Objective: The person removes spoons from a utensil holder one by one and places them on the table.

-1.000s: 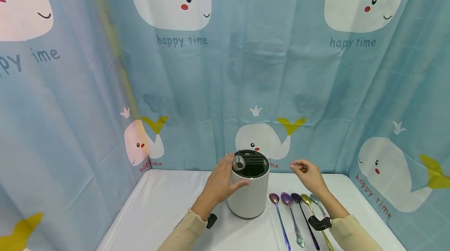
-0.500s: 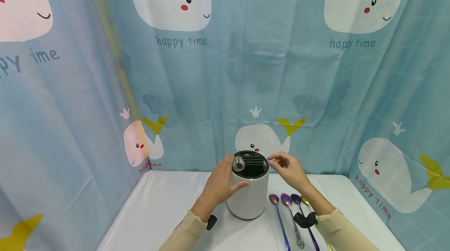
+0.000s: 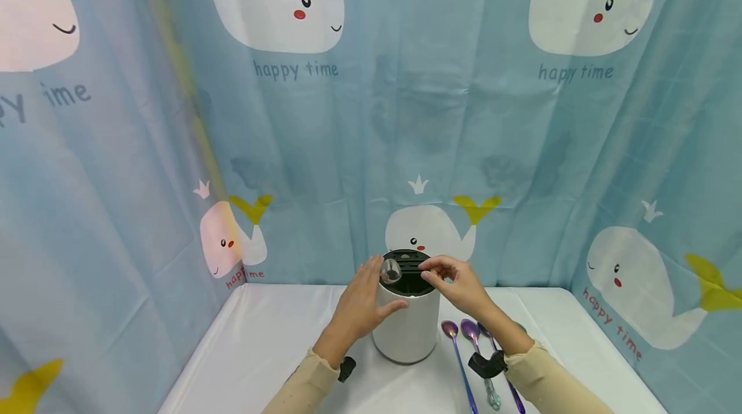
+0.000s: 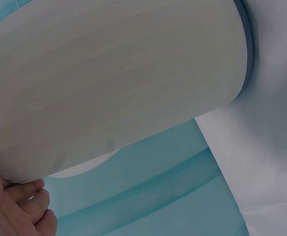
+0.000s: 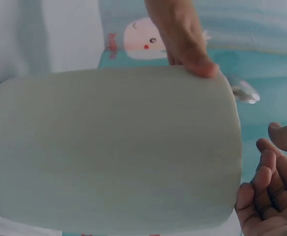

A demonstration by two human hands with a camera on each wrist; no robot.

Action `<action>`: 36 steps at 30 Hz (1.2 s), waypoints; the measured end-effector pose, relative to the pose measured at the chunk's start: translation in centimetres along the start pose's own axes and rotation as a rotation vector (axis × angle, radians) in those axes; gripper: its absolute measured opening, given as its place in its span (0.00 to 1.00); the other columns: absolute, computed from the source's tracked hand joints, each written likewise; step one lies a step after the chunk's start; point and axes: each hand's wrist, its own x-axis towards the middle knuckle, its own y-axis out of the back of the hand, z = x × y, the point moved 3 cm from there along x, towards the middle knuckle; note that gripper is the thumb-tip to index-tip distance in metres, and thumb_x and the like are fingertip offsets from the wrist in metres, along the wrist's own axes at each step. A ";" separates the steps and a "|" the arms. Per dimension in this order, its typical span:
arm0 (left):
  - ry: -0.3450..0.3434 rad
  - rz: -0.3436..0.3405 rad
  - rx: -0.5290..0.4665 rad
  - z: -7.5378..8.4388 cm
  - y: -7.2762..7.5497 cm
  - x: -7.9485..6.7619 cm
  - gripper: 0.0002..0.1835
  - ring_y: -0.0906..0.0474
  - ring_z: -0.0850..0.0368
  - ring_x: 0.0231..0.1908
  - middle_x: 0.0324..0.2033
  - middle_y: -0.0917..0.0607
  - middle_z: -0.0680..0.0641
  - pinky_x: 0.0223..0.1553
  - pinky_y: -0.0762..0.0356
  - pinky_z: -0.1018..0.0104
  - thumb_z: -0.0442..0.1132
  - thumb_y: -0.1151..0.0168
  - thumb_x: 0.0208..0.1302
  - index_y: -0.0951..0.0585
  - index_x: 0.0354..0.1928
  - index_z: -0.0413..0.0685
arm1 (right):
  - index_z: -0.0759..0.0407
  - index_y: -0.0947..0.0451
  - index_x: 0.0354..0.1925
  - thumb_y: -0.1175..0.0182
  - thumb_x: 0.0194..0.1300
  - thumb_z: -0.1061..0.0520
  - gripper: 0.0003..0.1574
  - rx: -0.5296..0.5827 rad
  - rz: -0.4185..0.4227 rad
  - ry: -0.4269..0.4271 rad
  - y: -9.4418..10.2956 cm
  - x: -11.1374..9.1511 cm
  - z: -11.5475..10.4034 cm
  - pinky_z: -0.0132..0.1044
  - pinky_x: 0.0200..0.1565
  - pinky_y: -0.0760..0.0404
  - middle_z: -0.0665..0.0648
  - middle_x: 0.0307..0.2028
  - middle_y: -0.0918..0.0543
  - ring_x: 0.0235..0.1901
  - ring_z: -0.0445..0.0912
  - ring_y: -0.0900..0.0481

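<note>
A white cylindrical utensil holder (image 3: pixel 406 331) with a black slotted top stands on the table. My left hand (image 3: pixel 361 306) grips its left side near the rim, with the thumb across the front. A shiny spoon's bowl (image 3: pixel 391 271) sticks up from the top beside the left fingers. Over the right part of the opening, my right hand (image 3: pixel 456 286) has loosely bent fingers. In the right wrist view, the thumb and fingers of that right hand (image 5: pixel 273 189) are apart, with nothing seen between them. The holder's wall (image 4: pixel 119 83) fills much of the left wrist view.
To the right of the holder lie several long-handled spoons, among them a blue-purple spoon (image 3: pixel 450 329) and a purple spoon (image 3: pixel 471 330). My right forearm and wrist camera (image 3: pixel 487 364) partly cover the others. A whale-patterned curtain (image 3: pixel 324 143) hangs behind the white table (image 3: pixel 278 330).
My right hand has moved left, from beside the holder to over its opening. The left hand keeps its grip. More of the spoons are now covered by my right forearm.
</note>
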 end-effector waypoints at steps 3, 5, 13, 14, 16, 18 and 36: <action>-0.005 0.004 -0.002 0.0 0.0 -0.1 0.62 0.47 0.44 0.84 0.84 0.42 0.41 0.84 0.47 0.48 0.79 0.43 0.66 0.47 0.86 0.42 | 0.58 0.12 0.53 0.33 0.76 0.63 0.10 0.006 -0.030 -0.003 -0.6 0.3 -0.3 0.34 0.31 0.18 0.56 0.38 0.13 0.30 0.47 0.19; -0.011 0.009 -0.001 0.0 0.0 -0.1 0.62 0.47 0.44 0.83 0.84 0.42 0.41 0.84 0.48 0.48 0.79 0.43 0.66 0.47 0.86 0.42 | 0.58 0.11 0.53 0.34 0.77 0.62 0.10 0.007 -0.046 -0.015 -1.0 0.5 -0.4 0.33 0.31 0.19 0.56 0.38 0.14 0.30 0.46 0.20; -0.008 0.008 -0.002 -0.2 -0.2 -0.2 0.62 0.46 0.43 0.83 0.84 0.42 0.41 0.84 0.45 0.46 0.80 0.45 0.66 0.47 0.86 0.43 | 0.57 0.10 0.53 0.31 0.76 0.55 0.11 0.005 -0.116 -0.134 -2.8 1.4 -1.0 0.29 0.25 0.26 0.52 0.31 0.17 0.24 0.38 0.28; -0.007 0.009 -0.006 -0.2 -0.2 -0.3 0.62 0.46 0.43 0.83 0.84 0.42 0.41 0.83 0.45 0.46 0.80 0.45 0.66 0.47 0.86 0.43 | 0.57 0.10 0.53 0.30 0.75 0.55 0.12 -0.001 -0.123 -0.145 -3.0 1.5 -0.9 0.29 0.25 0.27 0.51 0.30 0.18 0.24 0.38 0.28; -0.007 0.010 -0.011 -0.2 -0.3 -0.3 0.62 0.46 0.43 0.83 0.84 0.42 0.41 0.83 0.46 0.46 0.80 0.45 0.66 0.46 0.86 0.43 | 0.59 0.10 0.51 0.29 0.74 0.55 0.12 -0.013 -0.129 -0.156 -3.3 1.7 -0.8 0.29 0.24 0.28 0.50 0.29 0.18 0.23 0.37 0.29; -0.007 0.011 -0.013 -0.1 -0.3 -0.3 0.62 0.47 0.43 0.83 0.84 0.42 0.42 0.84 0.46 0.46 0.80 0.45 0.66 0.46 0.86 0.43 | 0.59 0.09 0.50 0.29 0.74 0.55 0.12 -0.034 -0.129 -0.161 -3.5 1.8 -0.7 0.28 0.23 0.29 0.49 0.28 0.17 0.22 0.36 0.29; -0.023 0.017 0.006 -0.1 -0.2 -0.2 0.61 0.46 0.43 0.83 0.84 0.41 0.41 0.84 0.46 0.45 0.79 0.45 0.67 0.46 0.86 0.42 | 0.60 0.08 0.46 0.29 0.74 0.57 0.09 -0.013 -0.129 -0.166 -3.2 1.9 -0.6 0.29 0.26 0.26 0.56 0.38 0.11 0.26 0.38 0.27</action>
